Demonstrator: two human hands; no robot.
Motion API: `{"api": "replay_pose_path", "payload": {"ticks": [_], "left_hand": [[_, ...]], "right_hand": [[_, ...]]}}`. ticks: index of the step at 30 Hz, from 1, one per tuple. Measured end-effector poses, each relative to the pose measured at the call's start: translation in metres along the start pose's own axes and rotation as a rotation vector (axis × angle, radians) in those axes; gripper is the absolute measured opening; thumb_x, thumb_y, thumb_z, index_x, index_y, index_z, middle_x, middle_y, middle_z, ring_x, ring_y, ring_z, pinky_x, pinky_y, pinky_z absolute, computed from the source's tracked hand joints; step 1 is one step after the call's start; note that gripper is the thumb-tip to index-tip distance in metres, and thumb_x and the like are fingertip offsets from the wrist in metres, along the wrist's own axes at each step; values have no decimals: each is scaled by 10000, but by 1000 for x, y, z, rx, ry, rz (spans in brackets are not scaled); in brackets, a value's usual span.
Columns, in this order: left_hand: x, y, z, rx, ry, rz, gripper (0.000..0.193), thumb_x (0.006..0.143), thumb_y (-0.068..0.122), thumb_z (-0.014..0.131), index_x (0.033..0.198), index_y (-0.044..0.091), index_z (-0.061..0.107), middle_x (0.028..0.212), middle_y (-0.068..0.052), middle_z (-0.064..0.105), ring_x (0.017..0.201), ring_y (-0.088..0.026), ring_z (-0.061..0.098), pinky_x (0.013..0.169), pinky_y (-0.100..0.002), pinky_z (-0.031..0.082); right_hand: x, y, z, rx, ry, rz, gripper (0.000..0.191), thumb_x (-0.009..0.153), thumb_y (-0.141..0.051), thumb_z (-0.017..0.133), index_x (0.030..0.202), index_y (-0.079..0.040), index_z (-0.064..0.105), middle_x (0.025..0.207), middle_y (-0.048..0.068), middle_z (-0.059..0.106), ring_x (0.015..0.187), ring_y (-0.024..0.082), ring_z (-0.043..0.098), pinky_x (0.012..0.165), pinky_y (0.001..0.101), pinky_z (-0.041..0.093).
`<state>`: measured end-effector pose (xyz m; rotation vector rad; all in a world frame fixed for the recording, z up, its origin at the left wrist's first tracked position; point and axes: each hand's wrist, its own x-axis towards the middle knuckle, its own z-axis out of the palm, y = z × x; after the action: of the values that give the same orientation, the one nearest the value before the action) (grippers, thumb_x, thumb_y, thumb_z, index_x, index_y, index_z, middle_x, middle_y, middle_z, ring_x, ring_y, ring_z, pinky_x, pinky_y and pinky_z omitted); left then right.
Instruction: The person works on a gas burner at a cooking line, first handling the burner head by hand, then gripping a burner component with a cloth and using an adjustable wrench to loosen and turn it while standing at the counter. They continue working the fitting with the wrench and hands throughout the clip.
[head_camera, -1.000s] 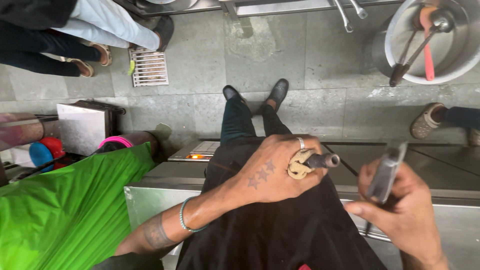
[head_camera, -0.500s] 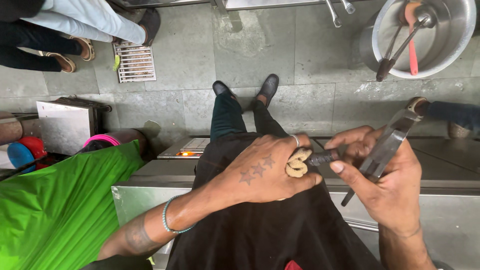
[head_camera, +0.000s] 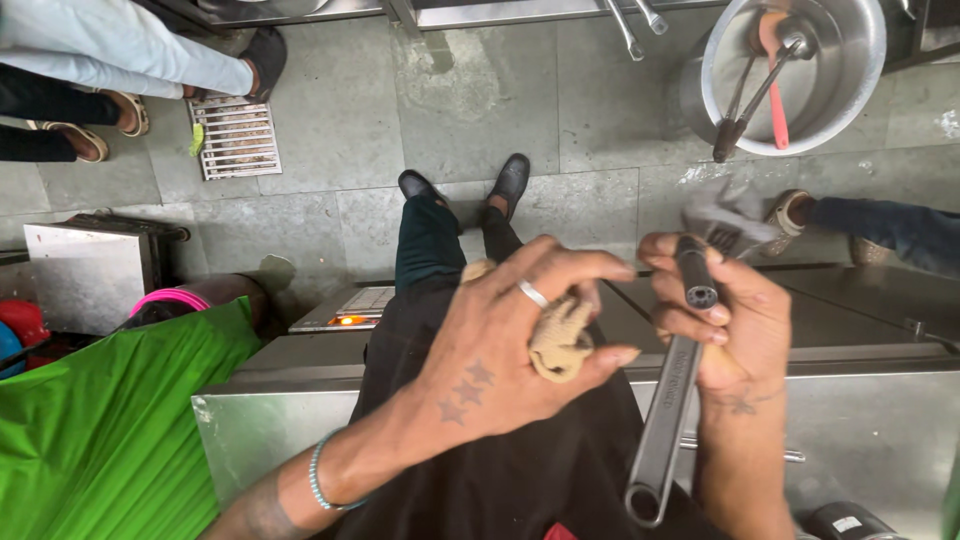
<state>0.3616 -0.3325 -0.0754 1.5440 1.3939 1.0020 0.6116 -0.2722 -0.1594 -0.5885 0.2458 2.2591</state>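
Floor: grey stone tiles (head_camera: 330, 150) fill the far half of the view, with a slatted drain grate (head_camera: 236, 137) at far left and other people's feet around the edges.
Table: a steel table (head_camera: 860, 330) runs across the near right, partly hidden by the person's dark apron (head_camera: 500, 480).
Green sheet: a bright green plastic sheet (head_camera: 100, 430) covers the near left corner.
Pot: a big steel pot (head_camera: 830, 60) at far right holds ladles and a red-handled tool.
Tool: a long grey metal tool (head_camera: 665, 420), tube-like, with an open round end facing up near the right thumb. Its long axis runs near to far, tilted slightly right at the far end; the far tip is blurred.
Right hand: the right hand (head_camera: 725, 320) is closed around the tool's upper shaft.
Left hand: the left hand (head_camera: 520, 345), ring on one finger, grips a beige crumpled cloth (head_camera: 560, 340).
Relation: the cloth sits just left of the tool's upper shaft, near but apart; the left hand is the one beside it.
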Motion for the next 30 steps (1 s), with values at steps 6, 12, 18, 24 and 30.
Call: {"api": "replay_pose_path", "payload": {"ticks": [6,12,18,24,30], "left_hand": [[3,1,19,32,116,165,425,904,297,866,1252,191,647,1034,16,602,898,-147,699,794,-305,532],[4,1,22,20,140,195,333,937,265,870,1195,188,675,1066,35,600,912,-115,708,777,-273,538],[6,2,21,20,165,186,304,925,261,879,1144,176,687,1037,45,606,899,-107,710,759,-268,530],[6,2,20,29,188,182,303,923,254,883,1144,178,690,1036,47,603,874,-102,699,734,-266,502],[5,1,20,45,200,169,322,908,256,878,1163,181,697,1037,35,596,844,-112,684,715,-283,486]], "right_hand": [[5,20,-10,80,-74,46,170,1076,-73,546,1136,84,530,999,112,521,603,103,478,492,206,404],[7,24,-9,46,56,2,147,1010,-76,546,1072,57,536,950,90,536,665,101,539,444,177,410],[8,27,-9,-45,77,28,144,1015,-107,576,1081,14,536,906,59,501,716,114,531,521,195,419],[7,23,-4,60,49,36,164,975,-49,577,1094,55,531,991,96,532,628,76,501,435,157,384],[5,18,-6,40,27,26,164,1008,-54,575,1111,63,524,981,96,536,593,59,479,442,148,376]]}}
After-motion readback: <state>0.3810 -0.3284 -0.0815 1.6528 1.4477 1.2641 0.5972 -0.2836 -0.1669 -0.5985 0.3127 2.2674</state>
